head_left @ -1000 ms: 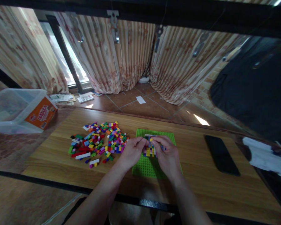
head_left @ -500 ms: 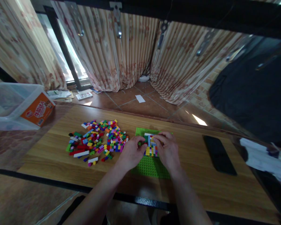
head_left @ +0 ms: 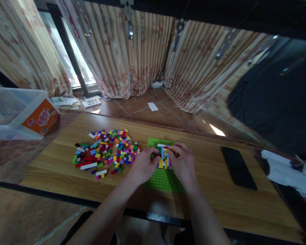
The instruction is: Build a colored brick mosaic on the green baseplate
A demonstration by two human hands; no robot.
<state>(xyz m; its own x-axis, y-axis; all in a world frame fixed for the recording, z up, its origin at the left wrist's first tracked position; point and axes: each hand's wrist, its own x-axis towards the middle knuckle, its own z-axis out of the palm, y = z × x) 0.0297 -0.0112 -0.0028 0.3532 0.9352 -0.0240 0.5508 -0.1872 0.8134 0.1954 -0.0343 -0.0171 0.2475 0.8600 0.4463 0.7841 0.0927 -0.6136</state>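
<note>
At the far left, a clear plastic tub (head_left: 12,114) with an orange label rests on a patterned surface beside the wooden desk (head_left: 219,200). On the desk's left half lies a loose heap of small coloured bricks (head_left: 105,152), spread flat, with a few long white and red pieces at its near edge. Just right of the heap, the left hand (head_left: 142,165) rests on the edge of a green baseplate (head_left: 163,182), its fingers curled in toward a small multicoloured brick build (head_left: 164,159) that stands on the plate's far half; whether it pinches a piece is hidden by the knuckles. The right hand (head_left: 183,163) sits on the other side of the build, fingers bent and closed against its top right edge, touching the bricks there. Both hands flank the build closely. Farther right on the desk, well apart from the plate, lies a dark phone (head_left: 238,167), face down or switched off, and beyond it at the desk's right end, a crumpled white cloth (head_left: 287,172).
</note>
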